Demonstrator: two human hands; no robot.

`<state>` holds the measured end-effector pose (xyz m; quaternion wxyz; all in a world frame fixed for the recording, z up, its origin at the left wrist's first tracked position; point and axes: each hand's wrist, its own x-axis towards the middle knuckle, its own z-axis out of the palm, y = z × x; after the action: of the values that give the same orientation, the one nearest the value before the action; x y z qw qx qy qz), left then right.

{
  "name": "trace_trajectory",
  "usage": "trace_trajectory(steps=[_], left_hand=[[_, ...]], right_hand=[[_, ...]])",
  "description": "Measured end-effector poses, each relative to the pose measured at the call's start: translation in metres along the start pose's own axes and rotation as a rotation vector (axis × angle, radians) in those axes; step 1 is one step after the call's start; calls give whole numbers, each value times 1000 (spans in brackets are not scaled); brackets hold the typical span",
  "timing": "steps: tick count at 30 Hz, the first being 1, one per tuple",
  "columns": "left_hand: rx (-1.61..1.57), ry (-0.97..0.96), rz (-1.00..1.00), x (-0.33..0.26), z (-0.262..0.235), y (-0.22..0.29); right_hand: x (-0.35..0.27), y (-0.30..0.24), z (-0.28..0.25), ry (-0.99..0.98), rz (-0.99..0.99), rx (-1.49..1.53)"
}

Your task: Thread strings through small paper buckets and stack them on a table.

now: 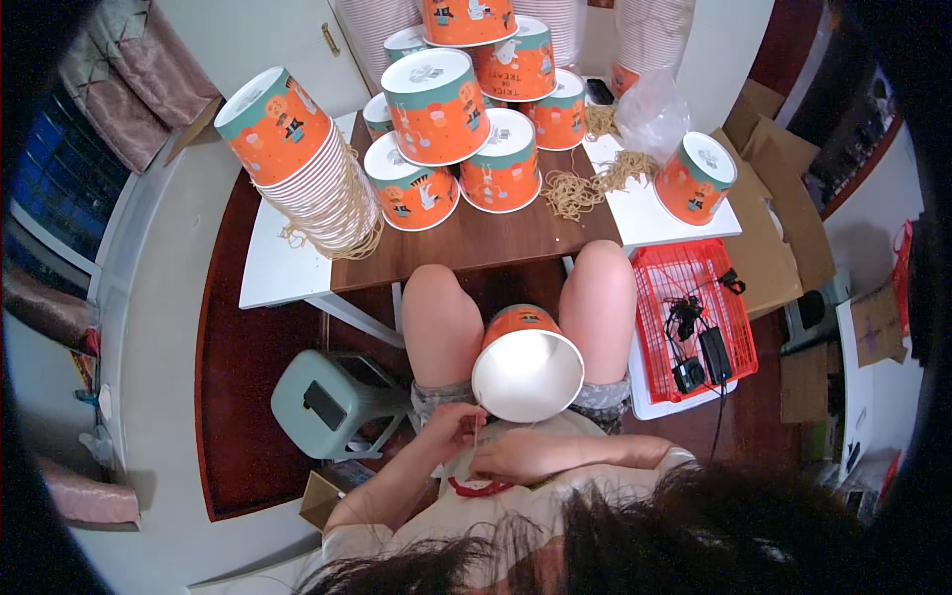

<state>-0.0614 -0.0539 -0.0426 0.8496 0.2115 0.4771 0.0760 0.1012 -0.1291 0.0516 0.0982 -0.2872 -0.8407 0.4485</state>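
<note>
An orange paper bucket (pixel 531 372) lies between my thighs, its white open mouth tilted up toward me. Just below its near rim, my left hand (pixel 458 426) has its fingertips pinched together, with a thin pale cord (pixel 477 428) at them. That cord runs down to my right hand (pixel 518 454), which is curled close to my body with its fingers folded around it. The bucket's rim sits beside my left fingertips. A red band or strap (pixel 480 488) shows under my right hand; what it belongs to is hidden.
On the brown and white table (pixel 476 248) stand upside-down orange buckets (pixel 436 107), a leaning nested stack (pixel 317 164) draped with cords, and tan cord piles (pixel 573 194). A grey-green stool (pixel 337 402) is at left; a red basket (pixel 694 322) with black adapters is at right.
</note>
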Motion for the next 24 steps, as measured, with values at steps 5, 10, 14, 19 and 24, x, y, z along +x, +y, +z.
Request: trace_trajectory(steps=[5, 10, 14, 19, 24], left_hand=[[16, 6, -5, -8, 13, 14], [49, 2, 46, -6, 9, 15], [178, 97, 121, 3, 9, 15], [1071, 322, 940, -19, 47, 52], [1357, 164, 964, 1, 30, 74]], right_hand=[[-1, -1, -7, -19, -80, 24], [-5, -7, -13, 34, -131, 69], [-9, -12, -23, 9, -84, 36], [-20, -17, -27, 174, -133, -3], [-24, -31, -36, 181, -119, -245]])
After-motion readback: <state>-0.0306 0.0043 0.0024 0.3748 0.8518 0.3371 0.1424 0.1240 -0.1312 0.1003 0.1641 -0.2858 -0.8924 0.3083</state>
